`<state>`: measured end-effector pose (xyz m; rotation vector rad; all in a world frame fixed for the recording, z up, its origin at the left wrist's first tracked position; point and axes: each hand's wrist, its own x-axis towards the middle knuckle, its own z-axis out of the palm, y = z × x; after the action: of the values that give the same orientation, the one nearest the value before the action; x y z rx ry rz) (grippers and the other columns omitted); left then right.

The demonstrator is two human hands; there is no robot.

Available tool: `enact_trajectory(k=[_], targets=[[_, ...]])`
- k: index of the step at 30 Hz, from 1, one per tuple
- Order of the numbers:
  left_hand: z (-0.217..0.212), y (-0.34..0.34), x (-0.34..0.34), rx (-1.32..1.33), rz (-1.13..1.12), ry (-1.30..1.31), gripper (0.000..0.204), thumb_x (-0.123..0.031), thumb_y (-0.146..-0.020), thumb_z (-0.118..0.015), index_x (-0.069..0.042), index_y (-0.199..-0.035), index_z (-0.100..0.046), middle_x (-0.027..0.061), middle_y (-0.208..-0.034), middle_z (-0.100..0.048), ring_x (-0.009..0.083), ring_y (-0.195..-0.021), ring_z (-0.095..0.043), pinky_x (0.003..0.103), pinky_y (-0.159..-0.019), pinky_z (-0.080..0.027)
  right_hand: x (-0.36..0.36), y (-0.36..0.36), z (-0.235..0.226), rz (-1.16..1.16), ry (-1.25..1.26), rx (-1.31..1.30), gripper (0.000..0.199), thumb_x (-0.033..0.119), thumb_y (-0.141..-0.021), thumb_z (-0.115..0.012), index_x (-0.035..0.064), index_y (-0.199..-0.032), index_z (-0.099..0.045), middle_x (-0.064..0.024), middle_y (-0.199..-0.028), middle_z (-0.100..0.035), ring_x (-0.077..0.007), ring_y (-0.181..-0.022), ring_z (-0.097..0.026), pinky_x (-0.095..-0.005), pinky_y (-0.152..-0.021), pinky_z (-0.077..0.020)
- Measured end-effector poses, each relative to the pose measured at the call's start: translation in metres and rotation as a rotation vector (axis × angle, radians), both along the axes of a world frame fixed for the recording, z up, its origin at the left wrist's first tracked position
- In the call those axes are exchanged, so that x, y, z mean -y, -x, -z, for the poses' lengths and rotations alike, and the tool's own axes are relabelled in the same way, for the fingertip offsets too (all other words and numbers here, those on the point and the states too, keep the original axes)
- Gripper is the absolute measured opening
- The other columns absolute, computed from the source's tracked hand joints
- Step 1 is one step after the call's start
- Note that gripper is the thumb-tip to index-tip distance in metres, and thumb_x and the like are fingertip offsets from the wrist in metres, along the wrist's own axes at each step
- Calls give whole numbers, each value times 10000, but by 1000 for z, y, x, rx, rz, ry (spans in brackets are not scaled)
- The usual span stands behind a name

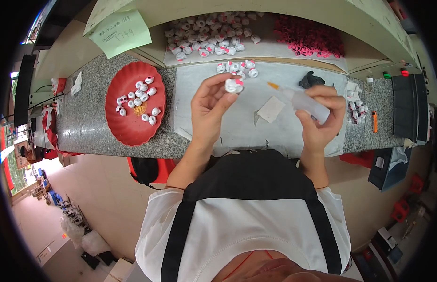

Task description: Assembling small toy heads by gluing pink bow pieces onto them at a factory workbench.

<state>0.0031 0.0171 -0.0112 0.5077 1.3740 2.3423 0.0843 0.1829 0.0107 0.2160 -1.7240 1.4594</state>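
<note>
Between thumb and fingers, my left hand (pixel 210 105) holds up a small white figurine head (pixel 234 85) with a pink bow. My right hand (pixel 324 113) is wrapped round a translucent squeeze bottle (pixel 309 105). Its orange-yellow nozzle (pixel 273 86) points left toward the figurine head, with a gap between them. Just beyond my left hand, several similar white heads (pixel 250 64) stand in a cluster on the white sheet (pixel 190 77). A small pale paper piece (pixel 271 109) lies on the sheet between my hands, and a crumpled black bag or cloth (pixel 311 80) is beyond my right hand.
Left on the granite counter sits a red scalloped tray (pixel 116 123) with several white pieces. A shelf at the back bears a heap of white heads (pixel 204 35) and a pile of pink parts (pixel 308 37). At right lie an orange lighter (pixel 374 122) and more white pieces (pixel 358 113).
</note>
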Motion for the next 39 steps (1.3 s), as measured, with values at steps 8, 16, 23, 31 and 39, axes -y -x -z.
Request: enact_trajectory(k=[8, 16, 23, 31, 39], targets=[[-9, 13, 11, 9, -136, -48, 334, 76, -713, -494, 23, -1035, -424, 130, -1000, -495, 165, -916, -489, 290, -809, -404, -61, 66, 61, -47, 127, 672, 281, 4, -681, -538, 11, -939, -426, -115, -841, -499, -206, -789, -520, -293, -655, -433], [0, 8, 21, 42, -63, -18, 317, 40, -725, -509, 5, -1031, -435, 62, -961, -498, 110, -876, -487, 227, -771, -395, -70, 102, 76, 480, -902, 868, 311, 129, -653, -569, 31, -943, -516, -196, -840, -523, -347, -781, -502, -402, -660, -411], [-2, 13, 30, 11, -99, -16, 315, 25, -734, -511, -5, -1039, -436, 33, -942, -499, 74, -834, -485, 200, -736, -397, -62, 80, 68, 301, -883, 710, 285, -18, -600, -576, 12, -870, -490, -136, -902, -469, -320, -845, -479, -367, -704, -397], [-6, 17, 30, 24, -72, -59, 332, 3, -736, -521, 5, -1053, -426, 50, -954, -499, 104, -860, -501, 231, -762, -408, -59, 73, 67, 206, -866, 679, 269, -54, -591, -559, -4, -846, -488, -145, -870, -479, -324, -820, -477, -369, -696, -387], [-3, 8, 24, -1, -22, -107, 328, 4, -740, -514, 9, -1056, -424, 55, -985, -484, 101, -861, -494, 231, -754, -407, -28, 35, 35, 203, -71, 690, 73, 26, -726, -539, -16, -768, -496, -55, -763, -495, -101, -645, -450, -219, -591, -383]])
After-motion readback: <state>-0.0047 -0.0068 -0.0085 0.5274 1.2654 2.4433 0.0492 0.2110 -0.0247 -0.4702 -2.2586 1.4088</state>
